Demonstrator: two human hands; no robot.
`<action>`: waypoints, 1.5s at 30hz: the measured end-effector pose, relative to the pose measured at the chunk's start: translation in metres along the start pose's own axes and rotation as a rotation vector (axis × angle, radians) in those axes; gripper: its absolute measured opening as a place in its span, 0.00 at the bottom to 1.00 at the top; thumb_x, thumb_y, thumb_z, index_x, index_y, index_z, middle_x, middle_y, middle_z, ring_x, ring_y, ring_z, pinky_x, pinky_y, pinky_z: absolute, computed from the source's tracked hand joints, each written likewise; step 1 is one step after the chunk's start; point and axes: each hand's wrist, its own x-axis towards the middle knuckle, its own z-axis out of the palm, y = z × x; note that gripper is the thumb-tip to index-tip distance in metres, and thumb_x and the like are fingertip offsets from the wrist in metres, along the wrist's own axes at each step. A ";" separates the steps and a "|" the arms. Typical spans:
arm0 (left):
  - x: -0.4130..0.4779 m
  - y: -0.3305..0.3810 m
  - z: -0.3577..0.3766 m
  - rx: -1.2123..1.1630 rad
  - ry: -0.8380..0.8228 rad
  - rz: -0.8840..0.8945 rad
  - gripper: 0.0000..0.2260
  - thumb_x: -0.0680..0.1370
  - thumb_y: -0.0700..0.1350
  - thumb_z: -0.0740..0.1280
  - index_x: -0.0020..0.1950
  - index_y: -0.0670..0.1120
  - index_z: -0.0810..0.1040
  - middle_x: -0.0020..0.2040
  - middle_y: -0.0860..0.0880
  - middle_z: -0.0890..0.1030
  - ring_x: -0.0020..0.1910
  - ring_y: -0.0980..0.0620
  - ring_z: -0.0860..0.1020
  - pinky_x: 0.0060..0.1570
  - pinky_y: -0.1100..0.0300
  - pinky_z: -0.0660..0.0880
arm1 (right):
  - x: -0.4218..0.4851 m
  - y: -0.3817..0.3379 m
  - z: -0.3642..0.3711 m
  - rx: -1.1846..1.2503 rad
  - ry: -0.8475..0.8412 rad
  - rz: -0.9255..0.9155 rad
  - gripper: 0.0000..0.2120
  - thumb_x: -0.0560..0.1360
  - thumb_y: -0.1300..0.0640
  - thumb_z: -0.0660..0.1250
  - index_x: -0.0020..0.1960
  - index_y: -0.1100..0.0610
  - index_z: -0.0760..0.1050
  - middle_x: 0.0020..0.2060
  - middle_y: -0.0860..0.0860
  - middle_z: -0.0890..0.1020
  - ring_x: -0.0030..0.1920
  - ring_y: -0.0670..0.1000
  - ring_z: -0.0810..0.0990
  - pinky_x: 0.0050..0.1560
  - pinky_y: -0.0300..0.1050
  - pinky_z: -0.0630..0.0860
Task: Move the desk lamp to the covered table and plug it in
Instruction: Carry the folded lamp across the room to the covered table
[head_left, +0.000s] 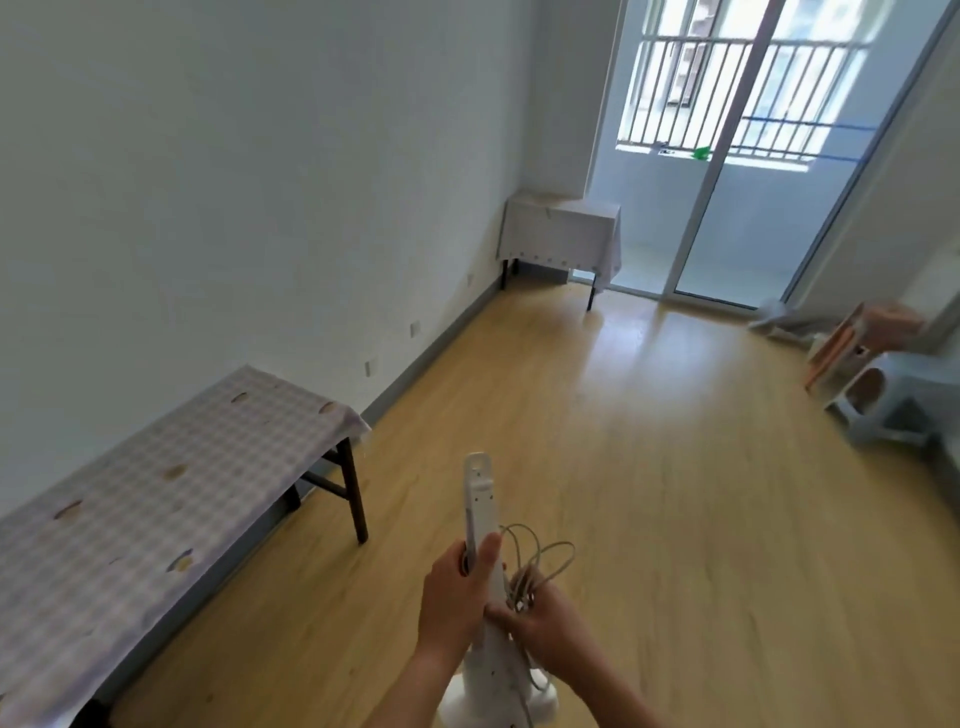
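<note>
Gripping desk lamp (483, 519), both hands (457, 597)

A person carries a folded white desk lamp (483, 525) over a wood floor (649, 467), left hand (454, 597) gripping its arm, right hand (540, 623) clutching the coiled cord (540, 564). A checked bench (156, 493) stands near left; a cloth-covered bench (561, 234) waits far by the balcony door (737, 156).

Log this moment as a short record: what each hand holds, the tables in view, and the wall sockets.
left hand: gripping the folded white desk lamp
right hand: bunching the lamp's coiled white cord
near table: checked cloth cover, by left wall
far table: white cloth cover, in corner by glass sliding door
wall sockets: low on left wall, between the tables
lamp status: carried, not plugged in
</note>
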 end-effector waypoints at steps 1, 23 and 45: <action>0.001 0.000 0.001 0.014 -0.013 -0.002 0.29 0.73 0.74 0.64 0.46 0.49 0.84 0.40 0.50 0.87 0.38 0.54 0.86 0.46 0.49 0.84 | -0.001 0.001 0.000 -0.007 0.007 0.007 0.14 0.71 0.45 0.76 0.48 0.45 0.73 0.41 0.44 0.83 0.39 0.33 0.80 0.37 0.29 0.73; 0.058 0.024 0.055 -0.029 -0.403 0.037 0.18 0.84 0.65 0.56 0.56 0.56 0.80 0.50 0.47 0.84 0.45 0.53 0.84 0.44 0.58 0.79 | 0.068 -0.002 -0.072 0.389 0.200 0.004 0.08 0.76 0.53 0.75 0.51 0.57 0.82 0.42 0.51 0.88 0.44 0.50 0.88 0.43 0.43 0.82; 0.331 0.149 0.270 -0.113 -0.335 -0.043 0.18 0.85 0.59 0.59 0.58 0.46 0.79 0.49 0.47 0.82 0.44 0.52 0.82 0.44 0.54 0.80 | 0.344 0.015 -0.306 0.384 0.215 -0.023 0.07 0.76 0.52 0.76 0.46 0.55 0.82 0.35 0.46 0.86 0.35 0.42 0.85 0.34 0.36 0.78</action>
